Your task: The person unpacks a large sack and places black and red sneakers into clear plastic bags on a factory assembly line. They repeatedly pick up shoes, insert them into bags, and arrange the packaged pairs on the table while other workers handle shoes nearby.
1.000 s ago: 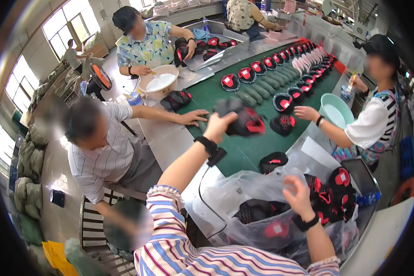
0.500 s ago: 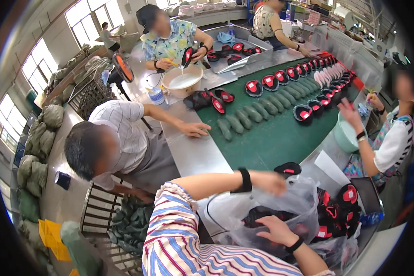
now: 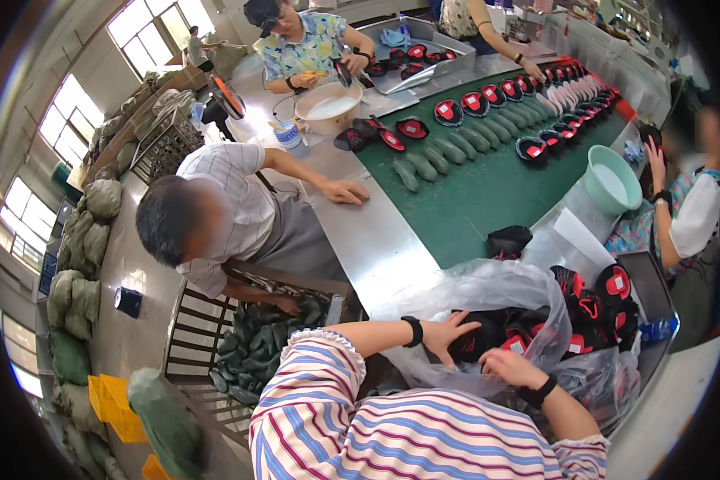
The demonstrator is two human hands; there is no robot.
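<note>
A clear plastic bag (image 3: 488, 276), its mouth spread wide, stands in front of me with black-and-red shoe uppers (image 3: 528, 320) inside. My left hand (image 3: 444, 336) is in the bag's mouth, fingers apart, against a dark upper (image 3: 474, 340). At the near edge of the bag, my right hand (image 3: 514, 370) has its fingers curled in on the plastic. One black upper (image 3: 508, 242) lies alone at the near end of the green conveyor belt (image 3: 456, 232), beyond the bag.
Rows of green shoe lasts (image 3: 448, 152) and uppers line the belt. At left, a co-worker (image 3: 232, 192) reaches into a basket (image 3: 196, 316) of lasts. Another co-worker (image 3: 688, 200) sits at right by a green basin (image 3: 614, 180). A metal tray (image 3: 656, 288) borders the bag.
My left hand has come down from above the bag to the uppers inside. My right hand's spread fingers have curled in. The co-worker at right has moved a hand back from the basin.
</note>
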